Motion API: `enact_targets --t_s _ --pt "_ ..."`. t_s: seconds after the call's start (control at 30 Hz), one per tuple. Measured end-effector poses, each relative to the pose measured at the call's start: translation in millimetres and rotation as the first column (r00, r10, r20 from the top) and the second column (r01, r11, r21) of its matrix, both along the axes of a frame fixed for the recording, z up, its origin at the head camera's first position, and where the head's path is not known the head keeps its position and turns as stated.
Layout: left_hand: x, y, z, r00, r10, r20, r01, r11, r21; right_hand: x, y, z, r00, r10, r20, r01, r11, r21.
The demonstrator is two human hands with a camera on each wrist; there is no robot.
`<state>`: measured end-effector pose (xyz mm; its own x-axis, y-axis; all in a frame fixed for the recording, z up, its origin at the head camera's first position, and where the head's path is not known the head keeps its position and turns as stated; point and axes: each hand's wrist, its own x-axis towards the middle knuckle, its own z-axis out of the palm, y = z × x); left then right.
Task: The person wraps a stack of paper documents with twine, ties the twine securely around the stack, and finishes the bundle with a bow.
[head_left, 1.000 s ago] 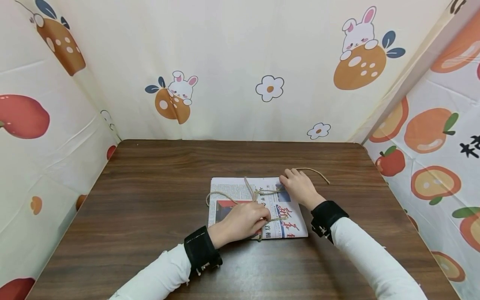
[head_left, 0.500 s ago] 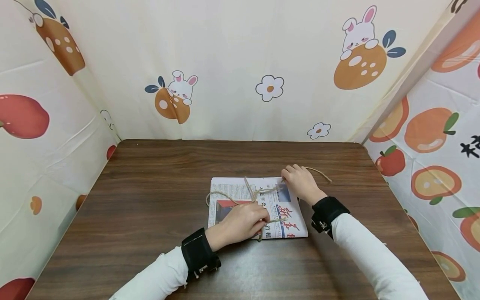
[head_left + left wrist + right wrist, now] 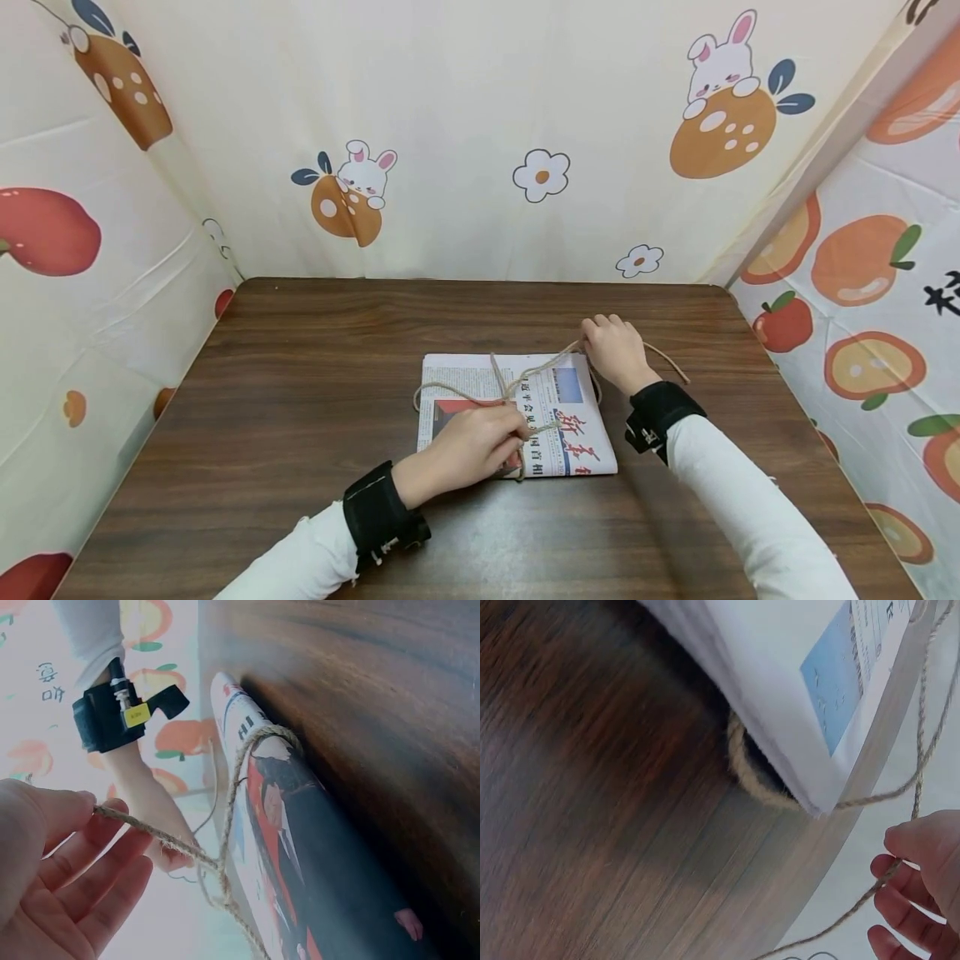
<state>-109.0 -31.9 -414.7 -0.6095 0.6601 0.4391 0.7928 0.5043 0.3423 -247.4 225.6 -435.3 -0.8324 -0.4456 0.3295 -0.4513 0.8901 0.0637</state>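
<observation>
A stack of folded newspapers (image 3: 577,417) lies flat on the table, with twine (image 3: 501,379) crossing over its top. Over the near part of the stack, my left hand (image 3: 472,446) pinches one strand of twine between thumb and forefinger; the left wrist view shows this strand (image 3: 150,829) running taut to a crossing with the loop round the stack. Beyond the far right corner, my right hand (image 3: 617,354) pinches another length, and its loose tail (image 3: 840,921) hangs past the fingers. One loop (image 3: 754,780) comes out from under the stack's edge onto the table.
A dark brown wooden table (image 3: 315,375) bears the stack. Printed cloth hangings, a back one (image 3: 450,217) and a right one (image 3: 795,375), stand round its far and side edges. Both wrists wear black straps (image 3: 660,417).
My right hand has moved up and to the right, drawing its length of twine straighter off the stack. My left hand has shifted slightly left and down, still pinching its strand.
</observation>
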Motion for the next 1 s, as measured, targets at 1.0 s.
enact_targets --t_s 1.0 --pt "5.4 -16.0 -6.6 0.923 0.286 0.257 -0.304 0.952 0.033 8.9 5.1 -15.1 0.985 0.072 0.156 -0.072 0.997 -0.004"
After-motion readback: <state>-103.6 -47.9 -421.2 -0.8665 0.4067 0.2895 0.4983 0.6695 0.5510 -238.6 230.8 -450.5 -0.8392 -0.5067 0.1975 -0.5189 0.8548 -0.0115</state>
